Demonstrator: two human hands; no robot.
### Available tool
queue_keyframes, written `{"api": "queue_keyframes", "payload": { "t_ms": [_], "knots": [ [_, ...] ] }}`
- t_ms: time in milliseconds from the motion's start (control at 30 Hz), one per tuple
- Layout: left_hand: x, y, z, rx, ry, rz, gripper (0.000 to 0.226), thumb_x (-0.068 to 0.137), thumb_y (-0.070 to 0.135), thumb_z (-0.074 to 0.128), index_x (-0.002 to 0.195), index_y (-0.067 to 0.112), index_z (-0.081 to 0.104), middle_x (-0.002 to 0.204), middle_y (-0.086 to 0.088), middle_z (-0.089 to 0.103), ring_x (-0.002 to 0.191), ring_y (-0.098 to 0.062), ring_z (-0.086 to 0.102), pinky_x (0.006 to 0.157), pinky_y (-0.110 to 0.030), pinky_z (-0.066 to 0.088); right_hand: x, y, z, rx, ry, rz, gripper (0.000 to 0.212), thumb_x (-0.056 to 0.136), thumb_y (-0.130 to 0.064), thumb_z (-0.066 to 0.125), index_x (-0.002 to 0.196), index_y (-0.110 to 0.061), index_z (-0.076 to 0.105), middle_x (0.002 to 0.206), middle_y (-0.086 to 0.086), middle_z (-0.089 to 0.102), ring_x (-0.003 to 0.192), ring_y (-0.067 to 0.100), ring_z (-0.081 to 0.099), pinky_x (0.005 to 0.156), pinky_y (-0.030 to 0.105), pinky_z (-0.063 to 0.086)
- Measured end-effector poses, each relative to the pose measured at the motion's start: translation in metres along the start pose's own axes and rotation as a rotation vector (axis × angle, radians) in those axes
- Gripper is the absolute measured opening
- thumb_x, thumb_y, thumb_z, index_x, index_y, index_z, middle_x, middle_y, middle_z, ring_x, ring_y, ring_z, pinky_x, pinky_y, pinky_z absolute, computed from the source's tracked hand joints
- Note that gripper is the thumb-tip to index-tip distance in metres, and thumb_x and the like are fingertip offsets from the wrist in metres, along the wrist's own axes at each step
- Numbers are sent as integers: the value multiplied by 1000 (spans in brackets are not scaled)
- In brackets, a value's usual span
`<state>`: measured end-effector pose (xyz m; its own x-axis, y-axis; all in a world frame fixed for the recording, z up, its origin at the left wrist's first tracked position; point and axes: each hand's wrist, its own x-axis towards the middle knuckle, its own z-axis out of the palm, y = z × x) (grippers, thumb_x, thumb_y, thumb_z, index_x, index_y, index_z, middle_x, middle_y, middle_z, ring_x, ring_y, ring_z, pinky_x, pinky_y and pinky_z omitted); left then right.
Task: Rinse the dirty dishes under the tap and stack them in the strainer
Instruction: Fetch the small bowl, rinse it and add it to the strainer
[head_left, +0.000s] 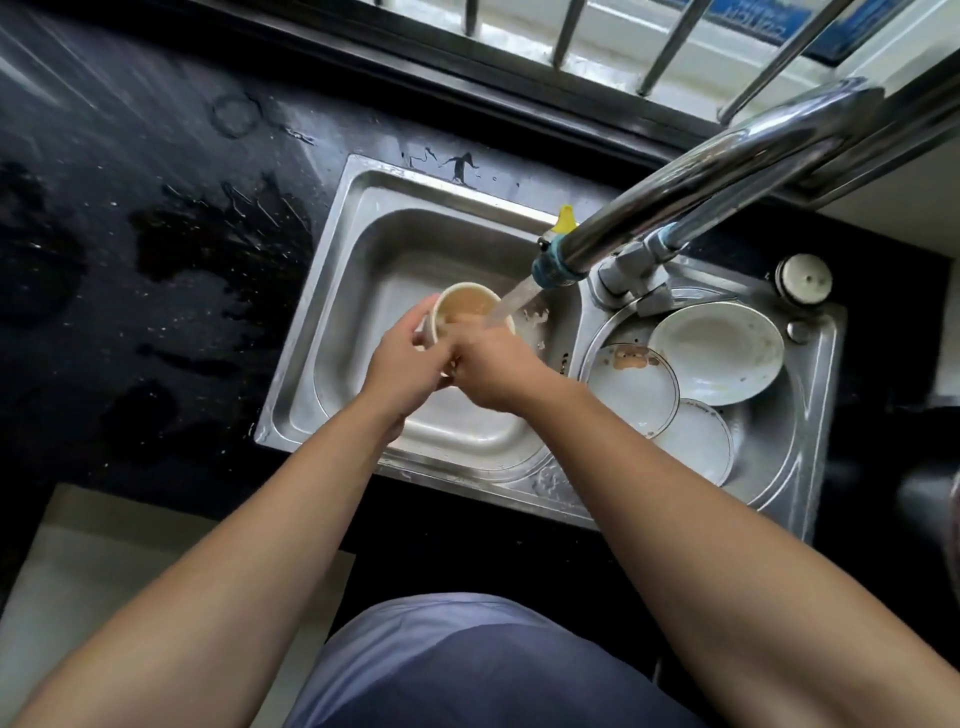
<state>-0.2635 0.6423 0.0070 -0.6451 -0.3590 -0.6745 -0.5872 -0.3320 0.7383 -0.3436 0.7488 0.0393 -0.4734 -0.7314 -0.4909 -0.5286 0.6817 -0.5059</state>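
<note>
Left hand (402, 364) fingers (415, 321) wrapped around outside of cup (470, 306), frame centre, over left basin of sink (332, 270). Right hand (493, 371) fingers reaching into cup at near rim, grip unclear. Water stream (511, 301) from tap (691, 182) falling into cup; brownish liquid inside. Right basin, centre right: three white dishes (717, 353) overlapping, one with brown residue. Wet black worktop (130, 234) at left.

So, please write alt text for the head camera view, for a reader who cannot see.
Both hands, left and right, hold a dirty cup under the running tap over the left sink basin. Three dirty plates lie in the right basin.
</note>
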Motion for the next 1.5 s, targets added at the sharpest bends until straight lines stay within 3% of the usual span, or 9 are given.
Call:
{"api": "queue_keyframes", "payload": {
  "t_ms": [200,367,467,600,733,867,1133,1300,1500],
  "knots": [
    [5,-6,-8,-1,-60,10,80,66,26,82,142,42,60,129,-11,66,109,-28,71,78,-39,67,-6,7,-5,-18,-55,111,27,92,-12,57,118,-9,64,109,12,67,96,28,62,79,33,46],
    [9,-7,-15,-54,-26,-20,77,65,23,77,138,42,63,121,-13,70,104,-26,73,75,-39,67,-15,3,-9,135,-177,119,57,82,-3,49,134,-22,63,124,8,67,113,28,56,97,39,47],
    [13,-12,-24,-50,-17,-31,74,68,13,68,136,44,63,121,-16,69,102,-25,70,73,-36,66,-24,17,-12,75,51,223,49,87,-10,48,128,-26,70,128,8,70,122,30,56,104,43,48],
    [16,-16,-25,-34,-35,-53,70,72,13,66,135,44,64,118,-12,69,106,-28,69,78,-44,67,-37,21,-9,301,439,349,44,85,-4,43,106,-19,79,109,1,79,106,20,69,95,36,55],
    [18,-21,-24,-93,-85,-153,50,79,20,62,128,28,71,118,-13,69,100,-32,76,75,-45,67,-43,27,0,445,399,520,38,90,-7,48,115,-19,73,112,-2,76,106,16,66,96,30,51],
    [16,-27,-17,-223,-126,-257,28,84,26,60,107,16,73,104,-15,67,76,-29,79,68,-39,64,-46,23,5,594,360,474,40,99,-24,52,138,-21,61,131,-3,68,106,10,63,94,28,49],
    [16,-33,-7,-375,-87,-316,34,79,16,54,110,15,69,103,-14,61,88,-36,69,67,-41,63,-50,22,12,636,351,426,45,102,-29,48,146,-23,55,143,-1,60,112,11,60,93,28,45],
    [13,-19,-6,-182,-88,-203,40,76,19,51,112,26,68,98,-9,63,82,-28,69,60,-35,61,-46,25,17,295,284,405,47,102,-22,41,148,-20,52,160,9,39,145,28,36,118,43,33],
    [9,-4,-2,60,-148,-93,45,74,25,52,108,46,73,78,12,73,63,-5,64,56,-23,57,-22,7,11,191,30,354,40,100,-38,36,130,-41,61,171,8,-13,157,35,-1,122,56,21]
  ]
}}
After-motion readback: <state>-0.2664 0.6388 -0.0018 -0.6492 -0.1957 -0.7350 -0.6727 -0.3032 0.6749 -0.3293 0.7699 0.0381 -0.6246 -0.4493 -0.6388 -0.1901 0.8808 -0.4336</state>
